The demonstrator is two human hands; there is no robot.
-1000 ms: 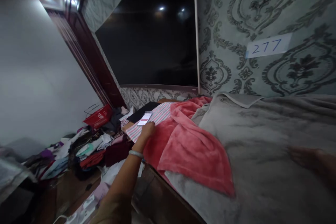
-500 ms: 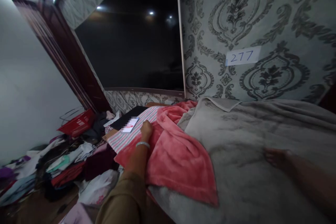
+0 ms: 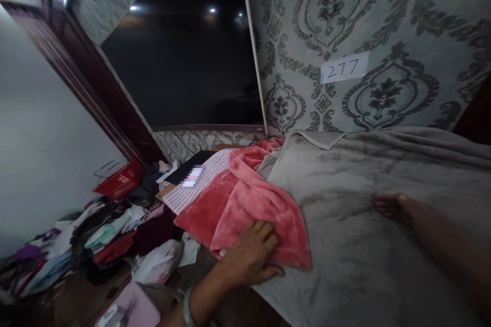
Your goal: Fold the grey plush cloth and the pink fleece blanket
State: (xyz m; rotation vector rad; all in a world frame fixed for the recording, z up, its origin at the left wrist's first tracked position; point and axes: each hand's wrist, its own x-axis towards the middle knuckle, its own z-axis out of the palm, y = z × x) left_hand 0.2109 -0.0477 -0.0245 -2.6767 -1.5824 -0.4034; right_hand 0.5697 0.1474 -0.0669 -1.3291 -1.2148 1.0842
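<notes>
My left hand [image 3: 255, 251], with a bangle at its wrist, rests on the near edge of a pink-red plush blanket [image 3: 268, 209]. Its fingers are bent a little and the thumb lies apart, so it is open. To the right, my right hand [image 3: 395, 207] lies against a grey plush blanket [image 3: 337, 235], fingers stretched out leftward and the palm hidden. The pink-red blanket is folded over on itself and partly overlaps the grey one. At its left lies a striped cloth [image 3: 215, 168] with a phone [image 3: 193, 177], its screen lit, on it.
A big black television [image 3: 192, 61] hangs on the patterned wall. A paper marked 277 [image 3: 345, 68] is stuck there too. Clothes [image 3: 111, 250] and a red bag [image 3: 118, 179] are heaped on the left. A pink box [image 3: 134, 304] stands at lower left.
My left hand has come from the blanket's far left side toward me and right, its fist opening. My right hand has shifted slightly left and up in view; the view has turned a little.
</notes>
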